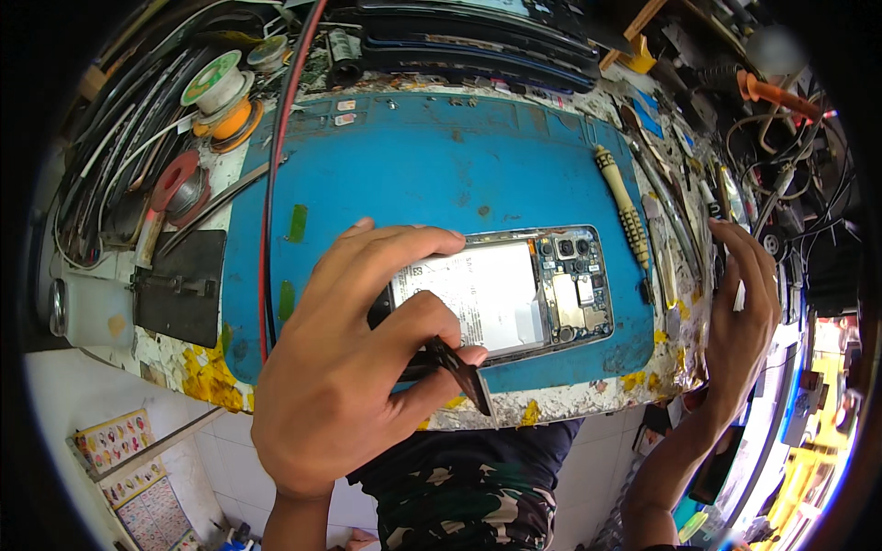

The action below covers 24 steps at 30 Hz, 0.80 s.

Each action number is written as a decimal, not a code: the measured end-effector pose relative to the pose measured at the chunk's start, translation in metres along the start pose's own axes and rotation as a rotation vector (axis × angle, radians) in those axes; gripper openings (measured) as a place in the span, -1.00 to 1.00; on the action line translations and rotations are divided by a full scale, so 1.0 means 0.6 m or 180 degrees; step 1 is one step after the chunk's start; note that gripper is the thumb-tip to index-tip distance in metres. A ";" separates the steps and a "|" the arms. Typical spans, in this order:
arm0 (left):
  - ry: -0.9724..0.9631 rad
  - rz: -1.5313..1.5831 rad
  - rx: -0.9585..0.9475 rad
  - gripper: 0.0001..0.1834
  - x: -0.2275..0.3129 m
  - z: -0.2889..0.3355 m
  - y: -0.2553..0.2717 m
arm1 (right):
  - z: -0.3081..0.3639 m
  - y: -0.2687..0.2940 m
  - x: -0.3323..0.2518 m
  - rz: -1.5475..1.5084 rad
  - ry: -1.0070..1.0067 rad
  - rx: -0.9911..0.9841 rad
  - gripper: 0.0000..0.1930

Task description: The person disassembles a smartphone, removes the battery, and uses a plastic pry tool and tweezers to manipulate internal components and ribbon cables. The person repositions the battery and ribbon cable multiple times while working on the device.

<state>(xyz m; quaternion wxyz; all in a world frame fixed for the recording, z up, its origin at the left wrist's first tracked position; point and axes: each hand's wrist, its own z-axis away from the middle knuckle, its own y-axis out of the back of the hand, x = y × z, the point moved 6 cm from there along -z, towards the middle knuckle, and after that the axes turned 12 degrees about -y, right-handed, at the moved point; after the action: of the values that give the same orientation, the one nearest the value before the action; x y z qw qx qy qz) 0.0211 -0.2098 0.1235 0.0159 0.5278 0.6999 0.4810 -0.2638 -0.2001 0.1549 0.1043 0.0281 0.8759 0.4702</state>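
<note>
An opened phone (501,294) lies on the blue mat, its white battery (487,298) and the camera and circuit board end (574,285) exposed. My left hand (358,340) is over the phone's left end, with one finger reaching along its upper edge. Thumb and index finger of that hand pinch a small dark flat piece with a pale straight edge (464,378); its kind is unclear. My right hand (749,289) is at the bench's right side by the tools, fingers bent but apart. A small white thing shows between them; I see no firm hold on it.
A cream-handled tool (620,197) lies right of the phone on the blue mat (386,165). Red and black cables (273,202) cross the mat's left side. Wire spools (216,92), a dark plate (181,286) and a jar (92,310) stand left; tangled cables (781,174) crowd the right.
</note>
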 end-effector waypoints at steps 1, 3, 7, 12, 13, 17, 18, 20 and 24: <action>0.0037 -0.0007 -0.0009 -0.71 0.000 0.000 0.001 | 0.000 0.005 -0.007 0.0111 -0.0085 0.0134 -0.67; 0.0102 0.0001 -0.0062 -0.71 0.000 0.000 0.002 | 0.013 0.013 -0.033 -0.0531 -0.0182 0.0005 -0.67; 0.0066 0.0038 -0.0039 -0.71 0.002 -0.003 0.003 | 0.086 0.013 -0.127 -0.1298 0.0094 -0.0689 -0.71; 0.0061 0.0060 0.0054 -0.72 0.002 0.000 0.002 | 0.112 -0.009 -0.176 -0.1401 0.0133 -0.1022 -0.67; 0.0068 0.0063 0.0068 -0.72 0.002 0.001 0.002 | 0.113 -0.008 -0.180 -0.1347 0.0151 -0.1033 -0.68; 0.0057 0.0095 0.0091 -0.73 -0.001 0.002 0.001 | 0.114 0.000 -0.190 -0.1336 0.0211 -0.0985 -0.71; 0.0055 0.0109 0.0089 -0.74 -0.001 0.002 0.001 | 0.113 -0.001 -0.188 -0.1370 0.0141 -0.1040 -0.72; 0.0045 0.0113 0.0095 -0.74 -0.001 0.002 0.002 | 0.111 -0.004 -0.184 -0.1456 -0.0008 -0.1147 -0.74; 0.0024 0.0147 0.0102 -0.75 -0.001 0.003 0.003 | 0.102 -0.004 -0.178 -0.1335 -0.0140 -0.1122 -0.78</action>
<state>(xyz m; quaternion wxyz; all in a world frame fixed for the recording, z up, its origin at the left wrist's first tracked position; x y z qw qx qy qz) 0.0235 -0.2094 0.1236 -0.0064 0.5422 0.6952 0.4719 -0.1465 -0.1668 0.1369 0.2216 -0.1624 0.7648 0.5827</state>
